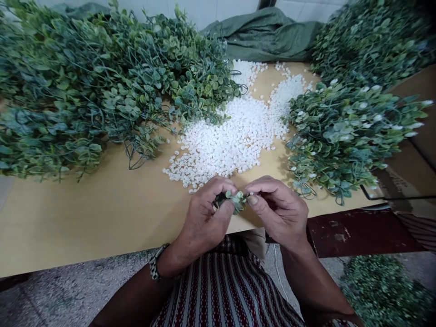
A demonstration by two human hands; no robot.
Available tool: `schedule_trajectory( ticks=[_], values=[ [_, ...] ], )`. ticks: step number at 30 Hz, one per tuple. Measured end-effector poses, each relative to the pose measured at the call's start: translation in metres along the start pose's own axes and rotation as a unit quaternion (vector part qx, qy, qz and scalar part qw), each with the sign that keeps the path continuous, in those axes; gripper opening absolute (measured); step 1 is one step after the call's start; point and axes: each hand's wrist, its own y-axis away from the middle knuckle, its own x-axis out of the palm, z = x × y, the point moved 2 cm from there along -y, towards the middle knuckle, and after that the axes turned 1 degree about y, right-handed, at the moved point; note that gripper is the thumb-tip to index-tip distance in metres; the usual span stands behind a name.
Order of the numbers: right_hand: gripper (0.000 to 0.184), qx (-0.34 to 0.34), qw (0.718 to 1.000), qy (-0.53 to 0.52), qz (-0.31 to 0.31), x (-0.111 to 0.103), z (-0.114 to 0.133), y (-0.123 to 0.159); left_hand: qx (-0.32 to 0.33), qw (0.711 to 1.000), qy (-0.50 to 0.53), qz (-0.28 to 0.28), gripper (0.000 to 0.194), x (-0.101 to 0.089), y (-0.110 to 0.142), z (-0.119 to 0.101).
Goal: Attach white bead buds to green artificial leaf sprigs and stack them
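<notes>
Near the table's front edge, my left hand (208, 215) is closed around a small sprig of artificial leaves (237, 200), its tip poking out between thumb and fingers. Just to the right, my right hand (281, 209) pinches a tiny white bead between thumb and forefinger, at the tip of that sprig. Most of the bead is hidden by the fingertips. Beyond both hands spreads a loose heap of small white beads (225, 141). On the right lies a bunch of artificial greenery with white tips (350, 131).
Plain artificial greenery (119, 77) is piled over the table's left and back. A dark green cloth sack (269, 34) lies along the wall. More foliage (374, 41) fills the back right, beside a cardboard box (413, 168). Greenery (384, 290) also sits on the floor.
</notes>
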Motion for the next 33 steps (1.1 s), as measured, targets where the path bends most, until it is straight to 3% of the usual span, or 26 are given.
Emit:
schedule_trajectory(
  ticks=[3, 7, 9, 12, 14, 18, 20, 25, 28, 31, 33],
  values=[
    [0.02, -0.004, 1.0, 0.015, -0.021, 0.002, -0.001, 0.001, -0.015, 0.995, 0.081, -0.055, 0.011, -0.001, 0.003, 0.004],
    [0.015, -0.027, 0.997, 0.044, 0.065, 0.004, 0.0, -0.002, -0.033, 0.984, 0.146, -0.098, 0.013, -0.01, 0.012, 0.007],
    [0.012, -0.038, 0.993, 0.044, 0.102, 0.002, 0.001, -0.007, -0.063, 0.98, 0.151, -0.11, 0.014, -0.016, 0.017, 0.008],
    [0.013, -0.034, 0.993, 0.048, 0.1, -0.001, -0.004, -0.017, -0.1, 0.982, 0.118, -0.105, 0.016, -0.026, 0.022, 0.008],
    [0.014, -0.042, 0.987, 0.106, 0.109, 0.001, -0.009, -0.024, -0.113, 0.985, 0.089, -0.096, 0.018, -0.03, 0.024, 0.008],
    [0.015, -0.144, 0.927, 0.3, 0.172, 0.016, -0.019, -0.032, -0.127, 0.98, 0.106, -0.107, 0.019, -0.033, 0.024, 0.009],
    [0.016, -0.189, 0.894, 0.369, 0.173, 0.023, -0.022, -0.032, -0.124, 0.977, 0.136, -0.11, 0.016, -0.031, 0.024, 0.01],
    [0.013, -0.23, 0.861, 0.421, 0.169, 0.028, -0.024, -0.029, -0.119, 0.976, 0.139, -0.116, 0.008, -0.028, 0.02, 0.01],
    [0.012, -0.204, 0.897, 0.363, 0.15, 0.023, -0.02, -0.028, -0.102, 0.982, 0.113, -0.115, 0.006, -0.027, 0.018, 0.009],
    [0.011, -0.113, 0.967, 0.194, 0.121, 0.016, -0.01, -0.03, -0.075, 0.99, 0.069, -0.098, 0.016, -0.025, 0.015, 0.008],
    [0.01, -0.063, 0.988, 0.077, 0.117, 0.013, -0.003, -0.03, -0.059, 0.994, 0.025, -0.085, 0.019, -0.024, 0.015, 0.006]
  ],
)
